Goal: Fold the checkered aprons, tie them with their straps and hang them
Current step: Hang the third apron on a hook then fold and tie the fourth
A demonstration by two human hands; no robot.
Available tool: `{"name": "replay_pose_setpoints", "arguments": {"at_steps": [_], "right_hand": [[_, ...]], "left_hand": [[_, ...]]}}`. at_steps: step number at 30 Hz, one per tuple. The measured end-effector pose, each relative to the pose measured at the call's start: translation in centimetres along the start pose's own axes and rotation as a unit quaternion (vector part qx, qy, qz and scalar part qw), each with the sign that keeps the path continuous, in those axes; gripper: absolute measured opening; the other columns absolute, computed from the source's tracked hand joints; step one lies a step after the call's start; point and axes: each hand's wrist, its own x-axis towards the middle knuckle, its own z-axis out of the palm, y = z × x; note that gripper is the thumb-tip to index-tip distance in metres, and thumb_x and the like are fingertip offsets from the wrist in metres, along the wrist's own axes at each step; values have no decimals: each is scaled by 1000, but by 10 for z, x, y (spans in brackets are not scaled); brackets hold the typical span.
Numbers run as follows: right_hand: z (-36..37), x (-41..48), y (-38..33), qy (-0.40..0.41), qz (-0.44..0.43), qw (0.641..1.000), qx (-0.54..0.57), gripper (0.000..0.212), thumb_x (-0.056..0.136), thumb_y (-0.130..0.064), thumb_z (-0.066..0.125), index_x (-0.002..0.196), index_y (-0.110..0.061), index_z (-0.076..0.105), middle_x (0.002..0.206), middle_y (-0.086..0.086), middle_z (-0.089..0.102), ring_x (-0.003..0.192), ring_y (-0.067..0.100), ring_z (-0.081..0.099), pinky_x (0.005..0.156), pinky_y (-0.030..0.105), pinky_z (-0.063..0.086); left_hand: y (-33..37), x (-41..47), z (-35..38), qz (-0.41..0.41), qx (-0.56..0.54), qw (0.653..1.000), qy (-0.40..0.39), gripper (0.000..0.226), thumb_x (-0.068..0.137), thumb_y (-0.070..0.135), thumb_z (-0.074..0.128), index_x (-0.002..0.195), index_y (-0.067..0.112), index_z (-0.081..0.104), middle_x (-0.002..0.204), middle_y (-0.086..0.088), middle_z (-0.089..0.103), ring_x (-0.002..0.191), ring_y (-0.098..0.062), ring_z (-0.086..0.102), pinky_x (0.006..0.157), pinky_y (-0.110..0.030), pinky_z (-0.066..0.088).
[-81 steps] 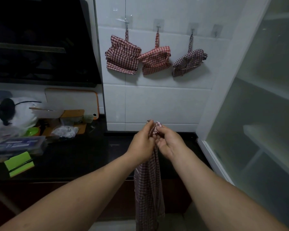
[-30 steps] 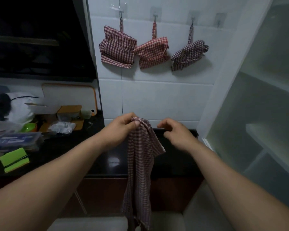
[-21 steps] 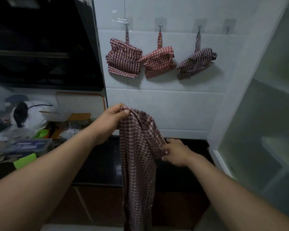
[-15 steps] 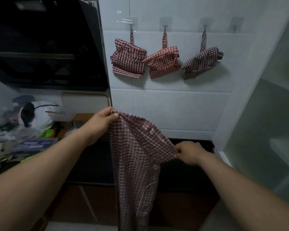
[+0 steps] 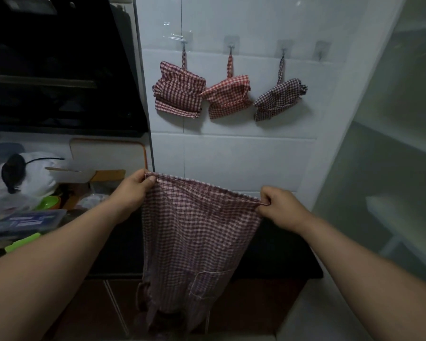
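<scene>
A red-and-white checkered apron (image 5: 194,237) hangs spread open in front of me, its top edge stretched between both hands, a pocket low on its right side. My left hand (image 5: 133,190) pinches the top left corner. My right hand (image 5: 278,207) pinches the top right corner. On the white tiled wall behind, three folded checkered aprons hang by their straps from hooks: a dark red one (image 5: 178,91) at left, a brighter red one (image 5: 228,96) in the middle, a dark one (image 5: 279,98) at right. A fourth hook (image 5: 320,51) at far right is bare.
A black counter (image 5: 276,254) runs under the wall behind the apron. Its left part holds clutter: a white-and-black object (image 5: 20,173), a green bowl (image 5: 48,201), a plastic box (image 5: 27,219), a cutting board (image 5: 108,153). A glass-fronted cabinet (image 5: 391,168) stands at right.
The apron was bunched between my two hands held close together. My right hand slid along the top edge to the right, and the cloth now hangs spread wide.
</scene>
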Motion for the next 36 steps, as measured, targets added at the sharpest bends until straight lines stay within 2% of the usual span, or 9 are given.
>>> {"name": "replay_pose_setpoints", "arguments": {"at_steps": [3, 6, 9, 13, 18, 21, 27, 30, 36], "right_hand": [[-12, 1, -3, 32, 55, 995, 73, 31, 86, -15, 81, 102, -24, 56, 79, -6, 59, 72, 10, 56, 60, 12, 37], [-28, 5, -7, 51, 62, 992, 101, 9, 89, -20, 80, 86, -17, 72, 77, 0, 69, 75, 13, 61, 65, 22, 41], [-43, 7, -14, 101, 74, 970, 210, 17, 93, -22, 76, 85, -7, 75, 79, 6, 72, 71, 10, 59, 71, 28, 45], [-59, 15, -20, 144, 80, 939, 303, 19, 100, -25, 69, 84, -14, 72, 80, 0, 71, 76, 14, 64, 82, 37, 54], [-57, 19, -14, 166, 69, 956, 232, 20, 101, -29, 66, 84, -19, 69, 82, 0, 72, 78, 20, 66, 86, 48, 57], [-60, 19, -10, 190, 77, 956, 209, 18, 101, -30, 65, 90, -17, 70, 88, 6, 73, 87, 29, 71, 87, 51, 58], [-54, 12, -3, 193, 92, 961, 173, 19, 103, -26, 63, 87, -17, 67, 83, 2, 69, 75, 17, 60, 67, 28, 44], [-49, 14, 2, 205, 110, 954, 190, 20, 103, -27, 63, 85, -17, 66, 80, -3, 68, 71, 13, 61, 68, 32, 43], [-48, 21, 10, 186, 132, 948, 222, 22, 102, -32, 63, 86, -18, 67, 86, 4, 72, 85, 30, 71, 85, 52, 59]], "left_hand": [[-2, 2, -5, 11, 2, 1000, -8, 21, 110, 27, 51, 97, 19, 66, 98, -7, 73, 92, -23, 67, 85, -40, 49], [0, 1, -10, 20, -3, 1000, -17, 21, 110, 28, 51, 98, 20, 67, 98, -5, 74, 91, -22, 67, 83, -41, 50], [5, 1, -13, 20, -36, 999, -28, 21, 111, 24, 49, 108, 14, 67, 109, -13, 73, 100, -29, 69, 88, -41, 54], [14, 2, -15, 30, -54, 997, -42, 21, 111, 22, 48, 113, 13, 67, 111, -12, 75, 104, -28, 71, 90, -40, 55], [17, -3, -3, 49, -32, 997, -42, 19, 110, 26, 51, 108, 17, 68, 106, -10, 75, 99, -26, 71, 92, -41, 55], [16, -4, 4, 76, -6, 997, -7, 20, 110, 25, 51, 98, 24, 66, 94, -2, 72, 84, -14, 65, 79, -34, 49], [17, -4, 9, 62, -9, 998, -31, 19, 110, 27, 50, 103, 20, 67, 100, -6, 73, 91, -18, 68, 84, -37, 49], [21, -4, 16, 50, -37, 997, -41, 21, 111, 24, 48, 109, 15, 67, 105, -7, 74, 94, -16, 69, 83, -31, 49], [23, 5, 25, 31, -44, 998, -21, 22, 111, 24, 48, 114, 12, 66, 107, -8, 74, 97, -19, 71, 85, -33, 55]]}}
